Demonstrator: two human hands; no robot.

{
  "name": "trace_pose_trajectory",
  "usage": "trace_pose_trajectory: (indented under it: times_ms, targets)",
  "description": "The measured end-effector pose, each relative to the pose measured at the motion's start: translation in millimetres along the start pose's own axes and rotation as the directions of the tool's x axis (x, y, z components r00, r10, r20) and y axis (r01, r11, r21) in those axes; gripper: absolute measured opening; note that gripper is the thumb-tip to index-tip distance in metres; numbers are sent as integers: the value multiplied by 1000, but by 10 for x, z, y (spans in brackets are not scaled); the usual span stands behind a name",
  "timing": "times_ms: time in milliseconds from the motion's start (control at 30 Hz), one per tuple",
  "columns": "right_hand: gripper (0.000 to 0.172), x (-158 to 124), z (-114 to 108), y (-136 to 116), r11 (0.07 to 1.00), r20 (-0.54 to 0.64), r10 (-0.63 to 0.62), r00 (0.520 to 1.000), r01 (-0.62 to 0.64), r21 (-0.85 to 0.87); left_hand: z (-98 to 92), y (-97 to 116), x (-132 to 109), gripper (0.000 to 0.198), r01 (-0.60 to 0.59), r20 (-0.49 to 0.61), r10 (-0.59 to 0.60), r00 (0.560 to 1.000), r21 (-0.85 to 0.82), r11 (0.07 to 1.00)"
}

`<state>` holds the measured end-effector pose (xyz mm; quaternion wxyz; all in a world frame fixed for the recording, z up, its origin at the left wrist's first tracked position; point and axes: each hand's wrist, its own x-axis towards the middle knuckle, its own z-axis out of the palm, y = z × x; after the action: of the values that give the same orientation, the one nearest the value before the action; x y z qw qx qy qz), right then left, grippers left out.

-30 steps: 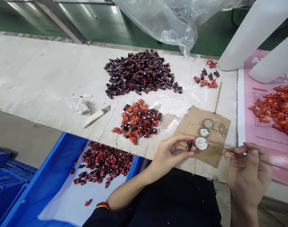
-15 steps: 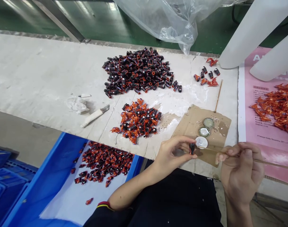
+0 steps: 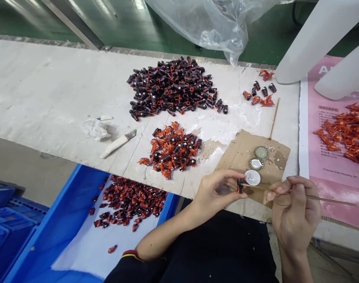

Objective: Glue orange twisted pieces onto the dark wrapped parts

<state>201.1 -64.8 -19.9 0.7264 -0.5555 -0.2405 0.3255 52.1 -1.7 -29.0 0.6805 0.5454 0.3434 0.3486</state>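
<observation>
Between thumb and fingertips, my left hand (image 3: 216, 190) pinches a small black part with an orange rim (image 3: 240, 186). My right hand (image 3: 297, 208) is closed on a thin wooden stick (image 3: 323, 199), whose tip reaches the side of the black part. Just beyond the part sits a white round cap (image 3: 252, 178), with two crimped metal bottle caps (image 3: 256, 164) in a row behind it. They rest on a piece of brown cardboard (image 3: 235, 151). A second stick (image 3: 274, 118) lies with its lower end by the cardboard's far edge.
A large heap of black parts (image 3: 173, 88) and a smaller orange-and-black pile (image 3: 175, 151) lie on the table. Nearby is a white-handled knife (image 3: 118, 143). A blue crate (image 3: 61, 220) holds more parts. Orange pieces (image 3: 347, 133) cover a pink sheet at right.
My right hand has moved left, bringing the stick's tip against the black part. The left hand keeps its pinch, and the part has turned slightly.
</observation>
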Motion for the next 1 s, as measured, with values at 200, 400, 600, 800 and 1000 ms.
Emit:
trace_pose_trajectory:
  times_ms: [200, 400, 600, 800, 1000]
  targets:
    - [14, -8, -5, 4, 1000, -9, -9, 1000, 9, -5, 3, 1, -4, 33, 19, 1, -19, 1000, -5, 1000]
    - [12, -15, -6, 5, 1000, 5, -23, 1000, 23, 9, 3, -1, 3, 32, 6, 5, -5, 1000, -51, 999]
    - [12, -4, -8, 14, 1000, 21, -8, 1000, 9, -15, 14, 5, 3, 33, 0, 0, 0, 1000, -62, 998]
    - [11, -23, -17, 3, 1000, 43, -2, 999, 2, 3, 19, 24, -2, 34, 26, -9, -26, 1000, -45, 999]
    - [10, -29, -30, 10, 1000, 68, -12, 998, 10, 17, 12, 29, -5, 34, 40, -5, -40, 999, -29, 999]
